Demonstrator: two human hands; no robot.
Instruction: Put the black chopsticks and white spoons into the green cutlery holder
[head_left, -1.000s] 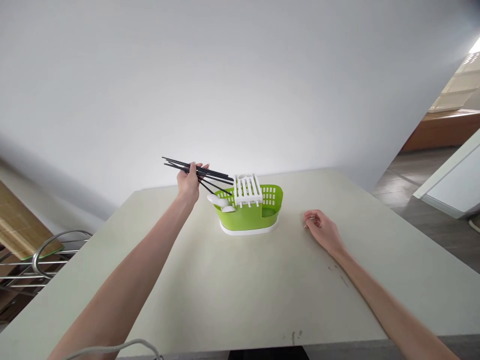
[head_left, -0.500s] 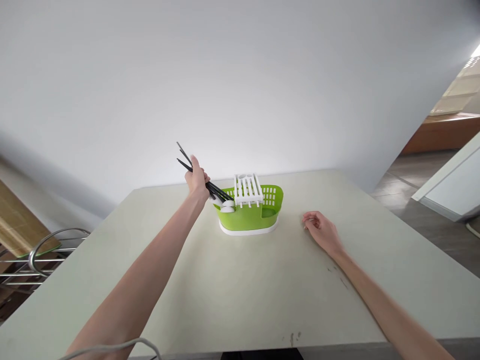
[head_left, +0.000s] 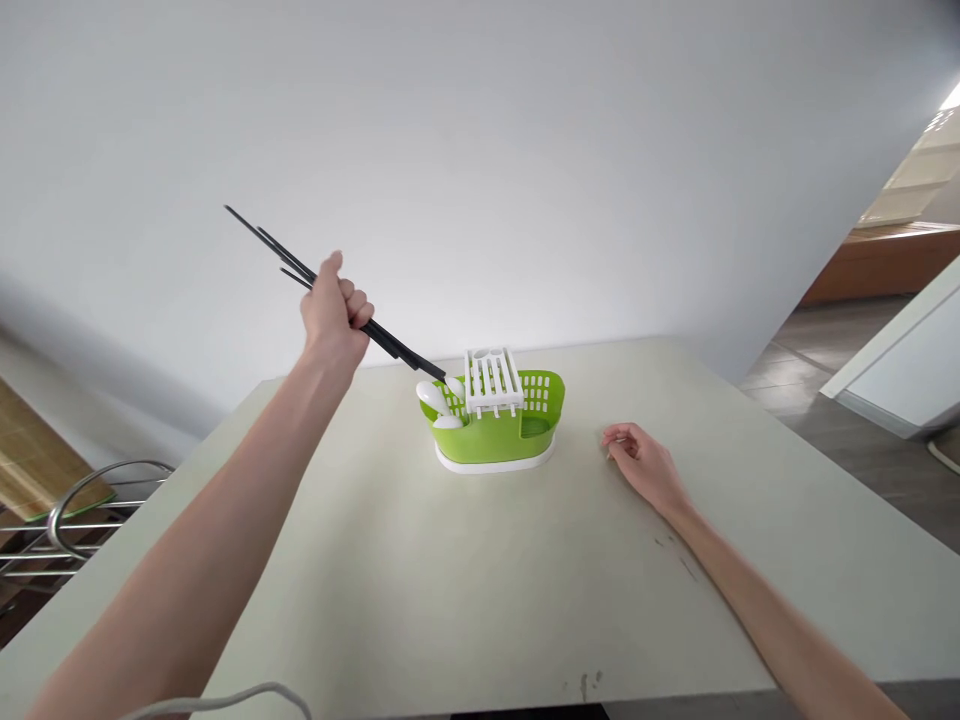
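A bundle of black chopsticks (head_left: 394, 345) is gripped in my left hand (head_left: 336, 308), raised up and left of the green basket (head_left: 487, 440). The bundle slants, its lower ends reaching the basket's left side. White spoons (head_left: 433, 398) stand in the left part of the basket. Across its middle lies a white slatted rack (head_left: 493, 380) with small hooks in front. My right hand (head_left: 643, 462) rests on the table to the right of the basket, fingers loosely curled; what they hold, if anything, is hidden.
The pale table (head_left: 465, 580) meets a white wall (head_left: 480, 170) behind. A metal rack (head_left: 67, 530) with a wooden board (head_left: 45, 460) stands at the left. A grey cable (head_left: 255, 690) crosses near my left arm.
My left hand has moved up and left with the chopsticks, drawing them most of the way off the basket. The right hand has stayed in place.
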